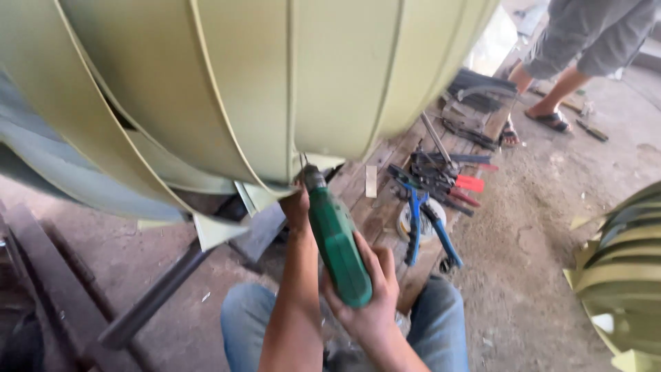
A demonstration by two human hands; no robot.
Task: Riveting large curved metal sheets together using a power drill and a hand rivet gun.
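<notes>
A green power drill (337,241) points up at the lower rim of a large pale-green ribbed sheet-metal dome (241,89) that fills the upper left. My right hand (368,296) grips the drill's body from below. My left hand (296,207) reaches up beside the drill's chuck and touches the folded lower edge of the metal panels. The drill bit's tip meets the rim near the seam. My knees in blue jeans (441,324) show at the bottom.
A wooden board (385,220) on the sandy floor carries several pliers and snips with blue and red handles (430,200). Another person's legs in sandals (551,103) stand at the upper right. A second ribbed metal piece (620,275) lies at the right. Steel bars (151,296) lie at the lower left.
</notes>
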